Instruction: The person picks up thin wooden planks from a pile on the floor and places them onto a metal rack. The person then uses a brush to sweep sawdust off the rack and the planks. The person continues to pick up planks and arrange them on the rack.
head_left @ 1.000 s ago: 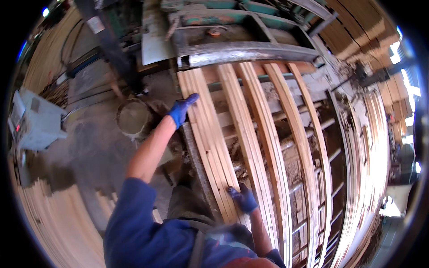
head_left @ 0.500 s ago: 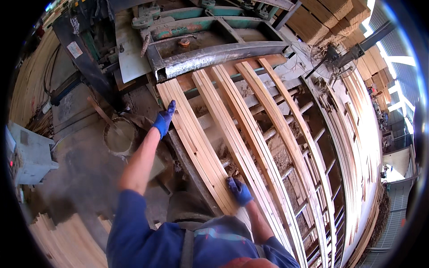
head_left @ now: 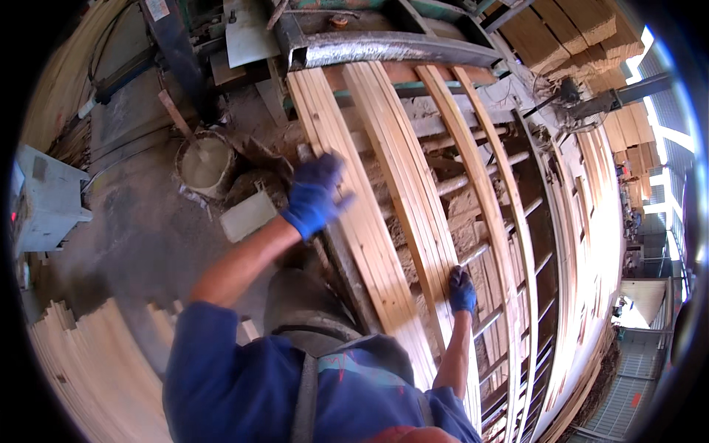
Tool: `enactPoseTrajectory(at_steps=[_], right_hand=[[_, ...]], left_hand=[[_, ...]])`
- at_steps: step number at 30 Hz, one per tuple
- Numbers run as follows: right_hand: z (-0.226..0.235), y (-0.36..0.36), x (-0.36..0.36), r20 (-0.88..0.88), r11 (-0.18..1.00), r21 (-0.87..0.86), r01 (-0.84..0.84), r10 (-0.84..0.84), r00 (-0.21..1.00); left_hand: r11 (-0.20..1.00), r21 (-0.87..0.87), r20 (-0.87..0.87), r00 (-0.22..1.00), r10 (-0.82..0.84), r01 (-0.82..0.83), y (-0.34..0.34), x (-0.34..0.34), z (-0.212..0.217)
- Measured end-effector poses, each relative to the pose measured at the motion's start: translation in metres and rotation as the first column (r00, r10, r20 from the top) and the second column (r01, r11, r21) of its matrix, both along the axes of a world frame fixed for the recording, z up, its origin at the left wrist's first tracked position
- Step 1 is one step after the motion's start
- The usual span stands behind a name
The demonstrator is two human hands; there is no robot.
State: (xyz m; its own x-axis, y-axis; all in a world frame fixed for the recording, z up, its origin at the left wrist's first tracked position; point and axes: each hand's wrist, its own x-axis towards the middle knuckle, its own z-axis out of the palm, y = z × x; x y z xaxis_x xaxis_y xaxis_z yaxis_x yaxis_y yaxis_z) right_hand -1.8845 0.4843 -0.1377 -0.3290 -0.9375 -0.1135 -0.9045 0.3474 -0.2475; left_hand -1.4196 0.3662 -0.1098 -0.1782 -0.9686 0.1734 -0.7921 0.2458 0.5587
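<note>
Long pale wooden boards lie in strips running away from me. My left hand [head_left: 317, 193], in a blue glove and smeared by motion, is over the left edge of the nearest board bundle [head_left: 354, 214]; its thumb stands apart from the fingers. My right hand [head_left: 462, 289], also gloved in blue, has its fingers curled against the right edge of the second board bundle [head_left: 406, 177]. Further right, a separate board [head_left: 473, 162] and a thinner strip [head_left: 509, 177] lie across the metal rollers [head_left: 475, 254].
A heavy steel frame [head_left: 399, 50] crosses the far end of the boards. To the left stand a bucket [head_left: 203, 164] with a stick in it and a grey machine box [head_left: 48, 199]. More boards [head_left: 583, 280] lie at the right; a fan arm [head_left: 620, 96] juts in there.
My right hand has moved from the nearest bundle to the second one's right edge. Two middle bundles now lie side by side as one. My left hand has come nearer along the boards.
</note>
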Motion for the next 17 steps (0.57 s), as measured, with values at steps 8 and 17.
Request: enactPoseTrajectory(at_steps=[8, 17], right_hand=[[0.017, 0.044, 0.036, 0.109, 0.997, -0.053, 0.060, -0.054, 0.993], [-0.093, 0.015, 0.024, -0.336, 0.773, 0.007, -0.634, 0.599, 0.727]], left_hand=[[0.942, -0.158, 0.130, 0.952, -0.276, 0.295, 0.090, -0.070, -0.031], [0.947, 0.057, -0.008, 0.949, -0.315, 0.315, 0.088, -0.057, -0.008]])
